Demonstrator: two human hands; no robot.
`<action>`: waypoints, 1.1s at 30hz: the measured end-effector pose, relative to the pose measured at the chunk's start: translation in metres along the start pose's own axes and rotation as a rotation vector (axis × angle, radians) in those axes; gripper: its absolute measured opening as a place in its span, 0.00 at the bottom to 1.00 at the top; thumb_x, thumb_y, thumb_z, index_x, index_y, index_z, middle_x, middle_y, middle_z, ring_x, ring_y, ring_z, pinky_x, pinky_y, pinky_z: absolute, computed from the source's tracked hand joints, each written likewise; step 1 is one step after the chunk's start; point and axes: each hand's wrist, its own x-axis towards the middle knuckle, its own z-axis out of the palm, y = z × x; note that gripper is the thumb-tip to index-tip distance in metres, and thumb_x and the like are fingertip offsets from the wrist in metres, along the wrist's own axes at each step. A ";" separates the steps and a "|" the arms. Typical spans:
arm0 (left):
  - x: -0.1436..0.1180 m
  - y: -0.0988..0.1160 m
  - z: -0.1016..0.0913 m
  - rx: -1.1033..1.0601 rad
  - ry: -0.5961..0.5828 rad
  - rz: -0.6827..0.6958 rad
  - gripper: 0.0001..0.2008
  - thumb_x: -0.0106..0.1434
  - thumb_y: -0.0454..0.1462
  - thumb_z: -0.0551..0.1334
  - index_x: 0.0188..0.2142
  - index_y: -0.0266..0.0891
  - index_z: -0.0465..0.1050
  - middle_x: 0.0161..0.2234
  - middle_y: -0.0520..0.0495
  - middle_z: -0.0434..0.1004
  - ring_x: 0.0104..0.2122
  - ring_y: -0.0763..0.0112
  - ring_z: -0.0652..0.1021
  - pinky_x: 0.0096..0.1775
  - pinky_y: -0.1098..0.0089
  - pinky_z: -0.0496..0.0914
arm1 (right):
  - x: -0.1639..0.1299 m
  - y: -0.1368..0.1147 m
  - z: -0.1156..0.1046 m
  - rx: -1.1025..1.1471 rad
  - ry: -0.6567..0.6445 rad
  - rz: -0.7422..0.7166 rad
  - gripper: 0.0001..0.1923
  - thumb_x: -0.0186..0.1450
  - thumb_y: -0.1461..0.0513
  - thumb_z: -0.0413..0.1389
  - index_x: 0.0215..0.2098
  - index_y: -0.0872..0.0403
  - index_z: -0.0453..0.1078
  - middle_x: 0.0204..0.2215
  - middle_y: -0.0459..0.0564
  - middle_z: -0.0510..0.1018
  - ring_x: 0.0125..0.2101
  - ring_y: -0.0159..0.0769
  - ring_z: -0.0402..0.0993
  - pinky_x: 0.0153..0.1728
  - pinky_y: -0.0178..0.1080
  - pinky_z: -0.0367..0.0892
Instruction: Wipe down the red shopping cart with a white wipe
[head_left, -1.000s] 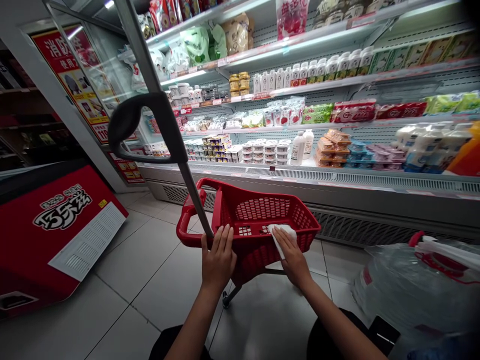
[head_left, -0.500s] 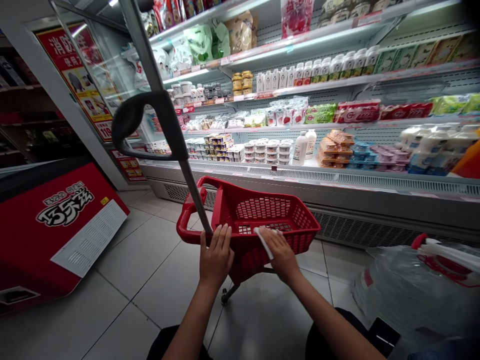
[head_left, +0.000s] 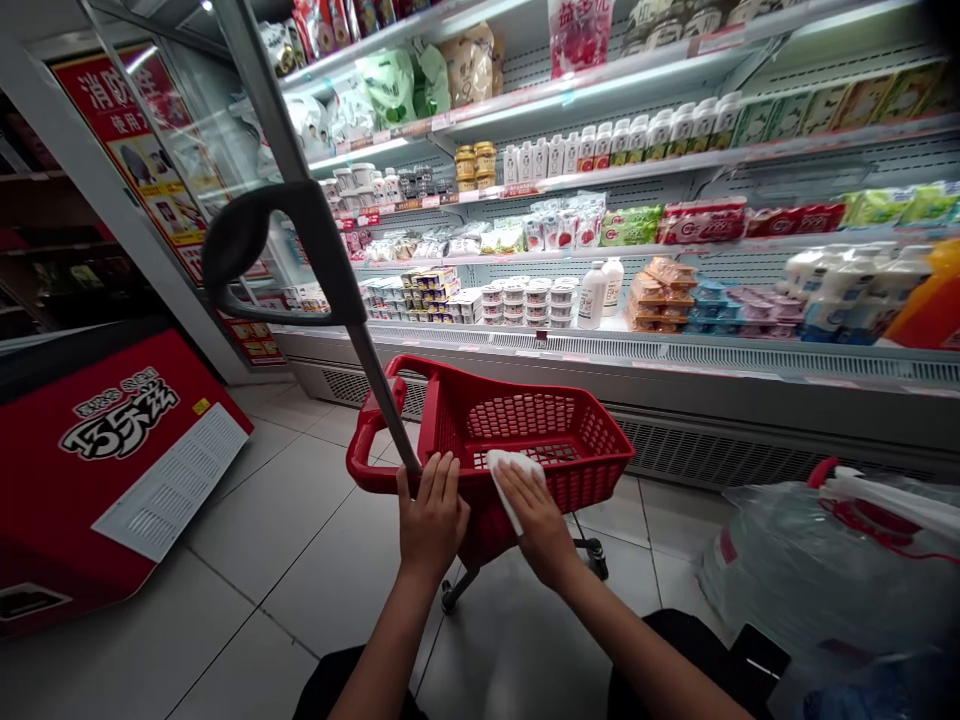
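Note:
A red plastic shopping cart (head_left: 525, 395) with a perforated basket stands in front of me. A grey metal pole (head_left: 379, 385) with a black loop handle (head_left: 330, 255) rises at its left end. My left hand (head_left: 431, 515) grips the near rim beside the foot of the pole, fingers over the edge. My right hand (head_left: 534, 515) presses a folded white cloth (head_left: 517, 460) against the same rim, further right. Its fingers lie over the cloth, which wraps over the edge. The palm sides of both hands are hidden.
Behind the cart runs a refrigerated shelf unit (head_left: 480, 345) with yogurt cups, bottles and packs. A red freezer (head_left: 127, 450) stands at left. On the floor at right is a large clear plastic water container (head_left: 795, 560) with a red cap. A dark phone-like object (head_left: 759, 655) lies near my leg.
My right hand has slid left along the rim with the cloth, and more of the cloth shows. My left hand keeps its place on the rim. The view has shifted slightly.

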 end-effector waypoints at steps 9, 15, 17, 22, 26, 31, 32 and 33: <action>-0.003 -0.021 -0.003 0.032 -0.048 0.008 0.32 0.69 0.31 0.53 0.72 0.45 0.55 0.71 0.46 0.57 0.71 0.58 0.60 0.72 0.48 0.38 | -0.034 0.095 -0.030 -0.100 0.046 0.090 0.45 0.61 0.73 0.44 0.75 0.47 0.49 0.68 0.49 0.67 0.69 0.41 0.59 0.70 0.55 0.51; 0.000 0.001 0.005 0.021 -0.067 -0.043 0.33 0.66 0.34 0.58 0.70 0.41 0.60 0.72 0.46 0.55 0.72 0.51 0.55 0.72 0.46 0.43 | -0.047 0.130 -0.035 -0.208 0.094 0.233 0.41 0.64 0.71 0.45 0.75 0.49 0.51 0.66 0.52 0.69 0.66 0.45 0.63 0.69 0.57 0.54; -0.001 0.017 0.015 -0.005 -0.110 0.014 0.33 0.63 0.36 0.61 0.69 0.43 0.63 0.72 0.48 0.55 0.72 0.48 0.55 0.72 0.45 0.43 | -0.034 0.103 -0.021 -0.179 0.117 0.205 0.44 0.61 0.73 0.45 0.75 0.50 0.49 0.65 0.53 0.70 0.66 0.45 0.63 0.69 0.57 0.53; -0.006 0.047 0.042 -0.011 -0.171 0.078 0.36 0.65 0.38 0.59 0.72 0.38 0.57 0.72 0.46 0.56 0.72 0.50 0.54 0.72 0.46 0.42 | 0.006 0.022 0.010 -0.015 0.051 0.040 0.45 0.59 0.73 0.46 0.75 0.54 0.50 0.68 0.53 0.66 0.68 0.43 0.59 0.70 0.54 0.53; -0.010 0.037 0.047 0.015 -0.201 0.130 0.39 0.65 0.36 0.58 0.74 0.40 0.49 0.73 0.46 0.55 0.73 0.52 0.50 0.72 0.45 0.41 | 0.010 0.027 0.003 -0.008 0.010 -0.005 0.45 0.57 0.73 0.45 0.73 0.53 0.55 0.67 0.51 0.68 0.67 0.41 0.61 0.71 0.53 0.51; -0.010 0.019 0.044 -0.002 -0.210 0.143 0.41 0.64 0.33 0.58 0.75 0.44 0.47 0.73 0.50 0.53 0.73 0.56 0.50 0.73 0.49 0.42 | -0.025 0.107 -0.028 -0.108 0.043 0.113 0.39 0.60 0.73 0.45 0.69 0.49 0.62 0.62 0.50 0.74 0.63 0.42 0.67 0.70 0.54 0.52; -0.010 0.018 0.043 -0.007 -0.204 0.134 0.41 0.64 0.33 0.58 0.75 0.45 0.48 0.73 0.51 0.53 0.73 0.56 0.51 0.73 0.49 0.41 | -0.033 0.122 -0.034 -0.135 0.052 0.147 0.39 0.60 0.73 0.45 0.69 0.49 0.62 0.62 0.50 0.74 0.63 0.42 0.67 0.70 0.54 0.52; -0.009 0.017 0.043 -0.012 -0.200 0.125 0.41 0.64 0.33 0.58 0.74 0.45 0.49 0.73 0.52 0.52 0.73 0.56 0.51 0.73 0.49 0.41 | -0.041 0.135 -0.040 -0.161 0.057 0.175 0.40 0.59 0.73 0.45 0.69 0.49 0.62 0.62 0.49 0.74 0.63 0.42 0.67 0.70 0.55 0.52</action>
